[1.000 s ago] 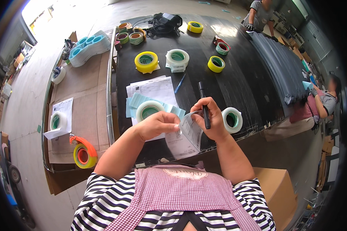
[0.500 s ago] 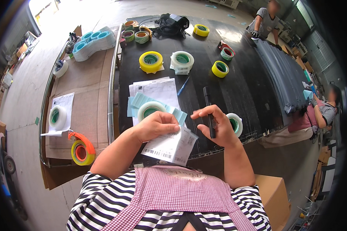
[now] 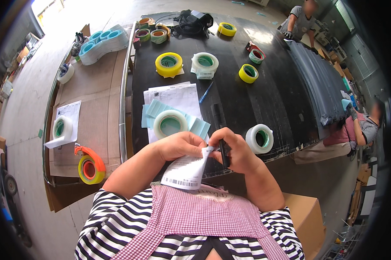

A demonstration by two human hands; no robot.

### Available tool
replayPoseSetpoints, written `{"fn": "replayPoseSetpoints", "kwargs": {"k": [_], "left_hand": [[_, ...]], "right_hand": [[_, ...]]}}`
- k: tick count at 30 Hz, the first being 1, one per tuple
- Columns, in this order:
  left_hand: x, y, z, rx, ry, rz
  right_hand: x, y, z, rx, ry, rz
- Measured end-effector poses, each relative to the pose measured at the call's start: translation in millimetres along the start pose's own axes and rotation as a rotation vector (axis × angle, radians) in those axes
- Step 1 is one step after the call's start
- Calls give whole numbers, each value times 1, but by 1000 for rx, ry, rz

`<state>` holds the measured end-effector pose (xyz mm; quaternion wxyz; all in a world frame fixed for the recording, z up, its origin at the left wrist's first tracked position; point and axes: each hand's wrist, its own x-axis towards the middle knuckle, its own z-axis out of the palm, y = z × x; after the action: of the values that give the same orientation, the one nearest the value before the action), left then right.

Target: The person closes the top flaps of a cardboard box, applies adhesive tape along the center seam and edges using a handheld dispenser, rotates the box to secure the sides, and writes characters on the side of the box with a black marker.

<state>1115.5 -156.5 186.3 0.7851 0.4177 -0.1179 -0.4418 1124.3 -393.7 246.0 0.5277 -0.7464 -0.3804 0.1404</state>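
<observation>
My left hand (image 3: 180, 145) pinches the top of a white printed paper slip (image 3: 186, 171) that hangs toward my chest. My right hand (image 3: 238, 151) touches the slip's right edge and grips a black marker (image 3: 218, 121) that points away from me over the black table (image 3: 273, 99). Just beyond my left hand lies a white tape roll (image 3: 170, 123) on light blue strips (image 3: 199, 126) and white sheets (image 3: 173, 93). Another white tape roll (image 3: 259, 138) stands right of my right hand.
Yellow rolls (image 3: 169, 64) (image 3: 248, 73), a white-green roll (image 3: 205, 63), a blue pen (image 3: 206, 92) and a black bag (image 3: 193, 21) lie farther back. A brown side table (image 3: 95, 108) holds an orange tape dispenser (image 3: 89, 164) and a roll (image 3: 62, 128). Two other people work at the right.
The slip has come down from the table edge toward my chest and is now folded over. Both hands drew closer together and nearer to me, the marker still in my right hand.
</observation>
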Motion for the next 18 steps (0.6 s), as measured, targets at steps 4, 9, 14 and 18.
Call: {"fn": "replayPoseSetpoints", "kwargs": {"k": [4, 9, 14, 18], "left_hand": [[-2, 4, -3, 75, 29, -55], [-1, 4, 0, 93, 60, -83], [-3, 5, -7, 135, 66, -85], [-4, 6, -6, 131, 106, -102]], "right_hand": [[1, 6, 1, 164, -34, 13], [3, 8, -1, 265, -61, -40], [0, 3, 0, 354, -24, 14], [-1, 11, -2, 311, -13, -51]]}}
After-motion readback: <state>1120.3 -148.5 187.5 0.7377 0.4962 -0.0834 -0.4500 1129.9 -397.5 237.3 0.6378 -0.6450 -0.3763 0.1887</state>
